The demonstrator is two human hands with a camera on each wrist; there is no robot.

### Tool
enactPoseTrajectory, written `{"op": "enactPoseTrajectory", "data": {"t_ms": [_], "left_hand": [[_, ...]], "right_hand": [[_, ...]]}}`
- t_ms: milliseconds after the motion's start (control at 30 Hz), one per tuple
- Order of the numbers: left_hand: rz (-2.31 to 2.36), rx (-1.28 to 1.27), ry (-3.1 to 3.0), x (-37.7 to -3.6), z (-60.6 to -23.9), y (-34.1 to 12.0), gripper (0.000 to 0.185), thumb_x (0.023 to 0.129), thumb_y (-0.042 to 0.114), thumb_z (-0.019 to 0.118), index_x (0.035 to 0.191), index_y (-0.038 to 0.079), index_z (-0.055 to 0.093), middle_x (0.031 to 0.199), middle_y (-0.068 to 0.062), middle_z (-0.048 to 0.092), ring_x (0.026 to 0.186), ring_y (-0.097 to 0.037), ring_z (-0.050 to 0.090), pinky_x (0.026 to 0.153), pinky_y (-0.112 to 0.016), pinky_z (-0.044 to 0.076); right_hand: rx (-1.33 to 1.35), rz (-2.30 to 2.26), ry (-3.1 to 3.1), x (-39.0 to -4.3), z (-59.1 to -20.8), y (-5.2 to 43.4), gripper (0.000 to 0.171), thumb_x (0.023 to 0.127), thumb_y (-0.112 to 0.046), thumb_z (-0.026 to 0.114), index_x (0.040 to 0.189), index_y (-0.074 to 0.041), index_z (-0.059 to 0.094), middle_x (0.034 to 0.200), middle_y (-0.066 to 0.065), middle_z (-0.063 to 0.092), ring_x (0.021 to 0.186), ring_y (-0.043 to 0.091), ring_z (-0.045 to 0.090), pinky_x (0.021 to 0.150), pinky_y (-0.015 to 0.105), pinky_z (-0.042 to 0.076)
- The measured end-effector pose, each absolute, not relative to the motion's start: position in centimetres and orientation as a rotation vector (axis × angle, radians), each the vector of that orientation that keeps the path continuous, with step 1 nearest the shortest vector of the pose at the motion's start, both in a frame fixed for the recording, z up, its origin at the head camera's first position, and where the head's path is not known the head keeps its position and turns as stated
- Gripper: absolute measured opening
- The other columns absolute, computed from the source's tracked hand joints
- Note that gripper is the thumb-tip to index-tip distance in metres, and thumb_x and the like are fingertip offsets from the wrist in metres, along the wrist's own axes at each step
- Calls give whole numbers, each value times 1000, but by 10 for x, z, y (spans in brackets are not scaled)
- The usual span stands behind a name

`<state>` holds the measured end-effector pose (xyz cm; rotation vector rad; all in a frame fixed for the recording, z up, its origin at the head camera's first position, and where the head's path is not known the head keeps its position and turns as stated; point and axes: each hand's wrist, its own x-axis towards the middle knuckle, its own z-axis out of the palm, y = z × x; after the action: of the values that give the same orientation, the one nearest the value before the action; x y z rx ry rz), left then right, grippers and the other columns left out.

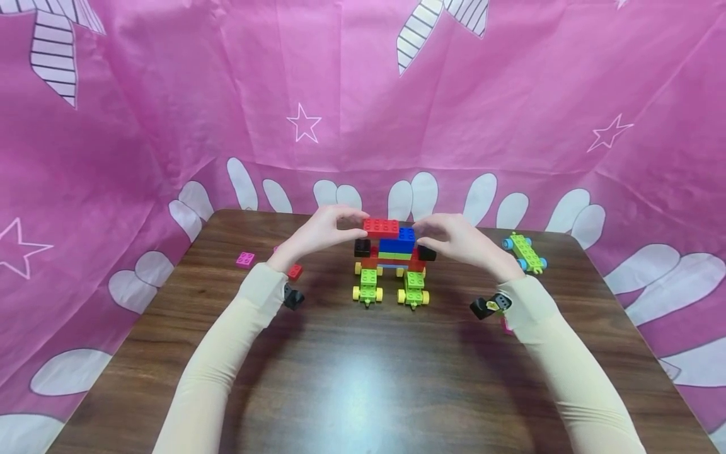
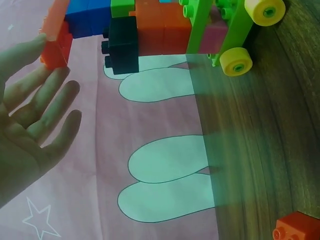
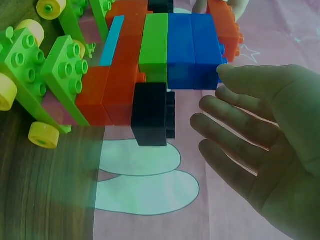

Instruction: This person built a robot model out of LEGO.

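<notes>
Between the hands stands a toy-brick build on two lime wheeled bases with yellow wheels. Red bricks rise from the bases, with a black brick jutting out on either side. Above them come a lime brick and stacked blue bricks. A red brick lies on top, toward the left. My left hand pinches that top brick's left end between thumb and forefinger. My right hand has its thumb tip at the upper blue brick's corner, the other fingers extended and spread below.
A lime wheeled base with blue wheels sits at the table's back right. Left of the build lie a pink brick and a loose red brick. Another pink piece shows beside the right wrist. A pink curtain hangs behind the wooden table.
</notes>
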<state>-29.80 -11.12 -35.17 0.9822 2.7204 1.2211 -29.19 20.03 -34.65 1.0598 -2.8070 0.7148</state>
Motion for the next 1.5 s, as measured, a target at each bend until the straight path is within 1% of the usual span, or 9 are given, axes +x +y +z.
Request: {"op": "enactPoseTrajectory", "data": {"t_ms": [100, 300, 500, 667, 800, 1067, 1233, 1333, 1500], "left_hand": [[1243, 985, 2713, -299, -353, -113, 41, 91, 26, 73, 129, 12, 66, 120, -6, 71, 113, -21, 64, 105, -47, 49], [1237, 983, 2724, -301, -355, -114, 41, 91, 27, 73, 129, 13, 66, 120, -5, 71, 112, -19, 64, 105, -43, 50], [1249, 989, 2714, -303, -356, -116, 41, 90, 26, 73, 128, 13, 66, 118, -4, 72, 110, -18, 65, 104, -40, 51], [1263, 997, 2707, -305, -358, -117, 40, 90, 26, 73, 128, 12, 66, 118, -5, 72, 110, -20, 65, 104, -44, 51], [1277, 994, 2698, -304, -359, -117, 40, 90, 25, 73, 128, 11, 66, 118, -6, 71, 110, -20, 65, 105, -49, 50], [1248, 997, 2726, -304, -360, -114, 40, 91, 27, 73, 127, 13, 67, 119, -3, 72, 110, -17, 65, 104, -39, 50], [1243, 997, 2722, -304, -360, -113, 40, 91, 26, 73, 128, 13, 66, 118, -3, 71, 110, -17, 65, 104, -39, 51], [1237, 1001, 2726, -303, -360, -112, 40, 91, 25, 73, 128, 12, 66, 118, -4, 72, 110, -17, 65, 103, -39, 51], [1228, 999, 2734, -302, -358, -112, 40, 91, 26, 73, 129, 13, 66, 118, -3, 72, 110, -16, 65, 103, -39, 52]], "right_hand": [[1029, 742, -2816, -292, -345, 204, 33, 93, -20, 69, 125, -11, 67, 119, 7, 72, 113, 25, 66, 99, 47, 54], [983, 740, -2806, -296, -343, 216, 34, 94, -21, 68, 126, -9, 66, 121, 9, 71, 116, 27, 65, 100, 49, 52], [975, 711, -2783, -307, -347, 230, 34, 94, -15, 67, 126, -4, 65, 122, 15, 70, 114, 33, 66, 96, 50, 55], [913, 708, -2774, -316, -359, 249, 33, 93, -14, 68, 124, -3, 65, 122, 18, 69, 111, 34, 67, 92, 50, 56], [877, 704, -2788, -323, -370, 264, 34, 93, -16, 68, 124, -2, 65, 121, 19, 68, 113, 36, 65, 95, 52, 54], [725, 665, -2925, -332, -387, 292, 40, 94, -19, 68, 127, 2, 62, 126, 24, 65, 121, 41, 57, 103, 60, 44], [675, 649, -2993, -342, -405, 308, 44, 93, -18, 67, 129, 6, 59, 128, 29, 62, 124, 46, 53, 106, 63, 40], [640, 663, -3062, -345, -412, 314, 48, 93, -20, 67, 130, 8, 57, 130, 32, 59, 126, 49, 51, 106, 64, 39], [661, 622, -3119, -347, -420, 318, 46, 92, -20, 68, 127, 10, 58, 127, 32, 61, 121, 50, 55, 102, 64, 43]]}}
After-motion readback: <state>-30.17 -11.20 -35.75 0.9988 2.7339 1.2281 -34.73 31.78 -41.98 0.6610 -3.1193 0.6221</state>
